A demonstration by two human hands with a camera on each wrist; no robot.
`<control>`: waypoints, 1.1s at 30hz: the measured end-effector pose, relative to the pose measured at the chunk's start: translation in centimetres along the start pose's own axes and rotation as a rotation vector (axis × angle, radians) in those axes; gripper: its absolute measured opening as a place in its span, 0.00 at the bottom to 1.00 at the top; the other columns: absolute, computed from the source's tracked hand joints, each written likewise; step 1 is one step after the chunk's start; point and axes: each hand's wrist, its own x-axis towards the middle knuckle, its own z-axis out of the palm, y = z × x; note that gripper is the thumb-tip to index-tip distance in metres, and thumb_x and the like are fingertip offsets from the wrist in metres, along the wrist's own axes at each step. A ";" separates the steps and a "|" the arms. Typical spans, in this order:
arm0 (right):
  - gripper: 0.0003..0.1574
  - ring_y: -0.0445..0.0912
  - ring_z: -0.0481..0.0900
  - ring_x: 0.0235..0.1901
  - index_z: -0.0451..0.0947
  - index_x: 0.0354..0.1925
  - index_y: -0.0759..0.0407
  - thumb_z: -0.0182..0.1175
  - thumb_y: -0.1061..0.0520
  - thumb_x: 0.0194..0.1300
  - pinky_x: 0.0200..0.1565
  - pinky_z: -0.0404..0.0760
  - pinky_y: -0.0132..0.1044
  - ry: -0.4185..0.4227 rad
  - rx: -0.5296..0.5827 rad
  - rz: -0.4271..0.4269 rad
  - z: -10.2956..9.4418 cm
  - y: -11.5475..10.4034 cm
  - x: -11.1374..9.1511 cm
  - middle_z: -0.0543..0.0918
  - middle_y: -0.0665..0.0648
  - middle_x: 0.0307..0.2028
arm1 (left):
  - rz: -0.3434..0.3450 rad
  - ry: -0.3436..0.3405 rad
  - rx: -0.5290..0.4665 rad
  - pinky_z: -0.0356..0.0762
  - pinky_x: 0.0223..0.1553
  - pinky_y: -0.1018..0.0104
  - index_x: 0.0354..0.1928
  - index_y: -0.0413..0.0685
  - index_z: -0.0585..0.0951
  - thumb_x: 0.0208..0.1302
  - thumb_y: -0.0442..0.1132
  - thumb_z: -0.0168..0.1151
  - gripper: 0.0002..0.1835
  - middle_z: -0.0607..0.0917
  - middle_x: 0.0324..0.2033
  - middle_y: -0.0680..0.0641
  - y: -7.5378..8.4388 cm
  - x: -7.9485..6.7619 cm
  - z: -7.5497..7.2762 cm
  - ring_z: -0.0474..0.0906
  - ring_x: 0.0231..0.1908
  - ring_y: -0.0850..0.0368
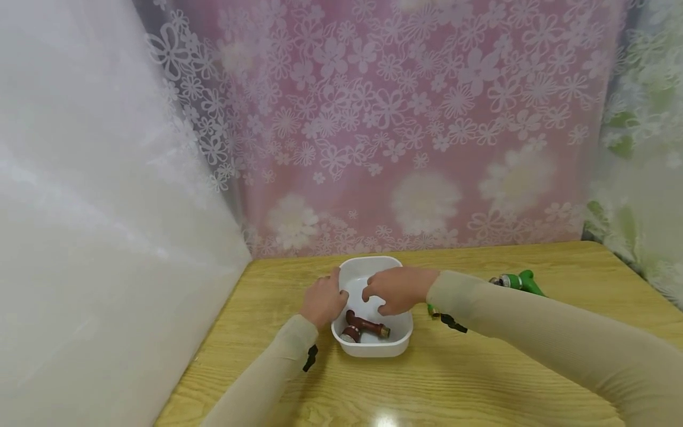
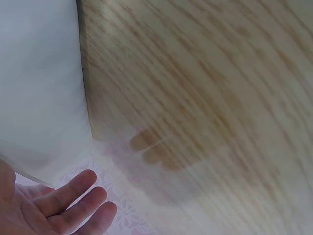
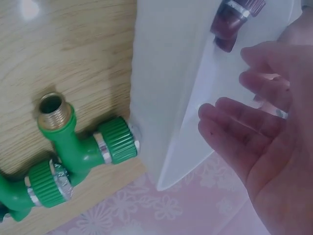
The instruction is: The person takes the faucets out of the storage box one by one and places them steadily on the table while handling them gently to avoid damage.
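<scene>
In the head view, a white basin (image 1: 373, 351) stands on the table. Inside it, toward the near end, lies a maroon tap (image 1: 368, 325) with a brass threaded end. My left hand (image 1: 324, 298) holds the basin's left rim, thumb inside and fingers outside; the left wrist view shows the other fingers (image 2: 78, 191) stretched out past the wall. Over the basin hovers my right hand (image 1: 400, 289), its fingers loosely bent and holding nothing. The right wrist view shows the tap's maroon body (image 3: 230, 29) apart from these fingers.
Green taps lie on the table right of the basin, one (image 3: 73, 152) close against its wall with a brass threaded end upward. Another green tap (image 1: 525, 281) is partly behind my right sleeve. A flowered pink curtain (image 1: 405, 130) hangs behind the wooden table (image 1: 453, 379).
</scene>
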 end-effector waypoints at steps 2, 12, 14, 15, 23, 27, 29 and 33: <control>0.23 0.39 0.80 0.44 0.79 0.62 0.47 0.62 0.50 0.70 0.50 0.80 0.40 -0.014 0.007 -0.002 -0.1 -0.3 0.3 0.84 0.52 0.52 | 0.014 0.011 0.001 0.83 0.40 0.51 0.74 0.45 0.63 0.69 0.47 0.55 0.33 0.85 0.51 0.39 -0.1 0.1 0.0 0.85 0.45 0.47; 0.24 0.37 0.80 0.46 0.78 0.63 0.42 0.61 0.51 0.70 0.51 0.79 0.38 -0.053 0.036 -0.033 0.0 -1.2 2.0 0.83 0.47 0.54 | 0.040 0.019 -0.004 0.81 0.35 0.52 0.74 0.45 0.62 0.70 0.46 0.52 0.33 0.85 0.50 0.39 -0.2 0.0 -0.1 0.84 0.43 0.47; 0.23 0.36 0.79 0.44 0.79 0.62 0.42 0.62 0.52 0.70 0.51 0.79 0.38 -0.064 0.054 -0.046 0.1 -1.3 2.3 0.84 0.47 0.54 | 0.038 0.015 -0.010 0.81 0.35 0.52 0.74 0.45 0.62 0.69 0.46 0.52 0.33 0.85 0.50 0.39 -0.2 0.0 -0.1 0.84 0.44 0.47; 0.23 0.36 0.79 0.44 0.79 0.62 0.42 0.62 0.52 0.70 0.50 0.79 0.37 -0.069 0.062 -0.052 0.1 -1.4 2.4 0.84 0.47 0.54 | 0.039 0.014 -0.016 0.81 0.35 0.51 0.74 0.45 0.62 0.69 0.45 0.52 0.33 0.85 0.51 0.38 -0.2 -0.1 -0.2 0.84 0.44 0.46; 0.20 0.35 0.76 0.38 0.83 0.56 0.42 0.65 0.54 0.66 0.48 0.77 0.34 -0.088 0.099 -0.068 0.2 -2.1 3.4 0.85 0.44 0.49 | 0.050 0.026 -0.010 0.82 0.34 0.52 0.72 0.46 0.64 0.69 0.45 0.54 0.31 0.86 0.46 0.40 -0.2 -0.2 -0.1 0.85 0.42 0.47; 0.23 0.34 0.77 0.37 0.81 0.59 0.40 0.65 0.55 0.66 0.47 0.76 0.33 -0.121 0.108 -0.045 0.2 -2.5 3.7 0.85 0.42 0.51 | 0.045 0.028 -0.003 0.81 0.31 0.53 0.73 0.46 0.63 0.70 0.46 0.54 0.31 0.86 0.44 0.40 -0.3 -0.1 0.0 0.85 0.39 0.48; 0.25 0.33 0.77 0.37 0.80 0.61 0.38 0.65 0.54 0.67 0.47 0.76 0.32 -0.136 0.108 -0.036 0.2 -2.7 3.8 0.85 0.41 0.52 | 0.044 0.026 0.000 0.81 0.31 0.54 0.73 0.46 0.63 0.70 0.46 0.53 0.32 0.86 0.44 0.40 -0.3 -0.1 0.0 0.84 0.38 0.48; 0.26 0.32 0.78 0.35 0.79 0.62 0.37 0.65 0.55 0.67 0.44 0.76 0.31 -0.166 0.097 -0.054 0.2 -2.9 4.1 0.85 0.41 0.50 | 0.040 0.016 -0.012 0.80 0.30 0.55 0.74 0.47 0.62 0.70 0.46 0.52 0.33 0.86 0.44 0.40 -0.4 -0.1 0.0 0.84 0.37 0.49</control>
